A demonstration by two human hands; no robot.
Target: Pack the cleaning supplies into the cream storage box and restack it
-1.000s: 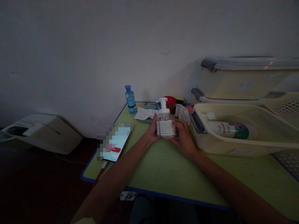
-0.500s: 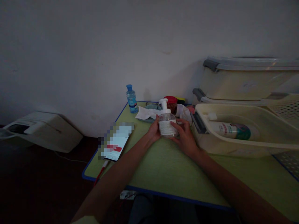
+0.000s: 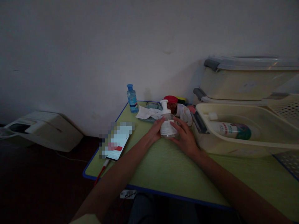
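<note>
Between my two hands is a clear pump bottle (image 3: pixel 168 128) with a white pump top and a white label, held roughly upright above the green table (image 3: pixel 163 168). My left hand (image 3: pixel 155 130) grips its left side, fingers partly hidden behind it. From the right, my right hand (image 3: pixel 185 137) closes on the bottle, a finger lying across the label. Just behind the bottle lie a white cloth or tissue (image 3: pixel 147 113) and a red-lidded container (image 3: pixel 171 103).
A blue bottle (image 3: pixel 132 101) stands at the table's back left corner. Left of my forearm lies a phone (image 3: pixel 120 141) on a red cable. To the right, an open cream bin (image 3: pixel 233 146) holds a white spray can or bottle (image 3: pixel 230 130); lidded boxes (image 3: pixel 235 84) are stacked behind.
The pump bottle has shifted slightly right and down in my hands. My fingers have moved a little on it, and the view has drifted slightly.
</note>
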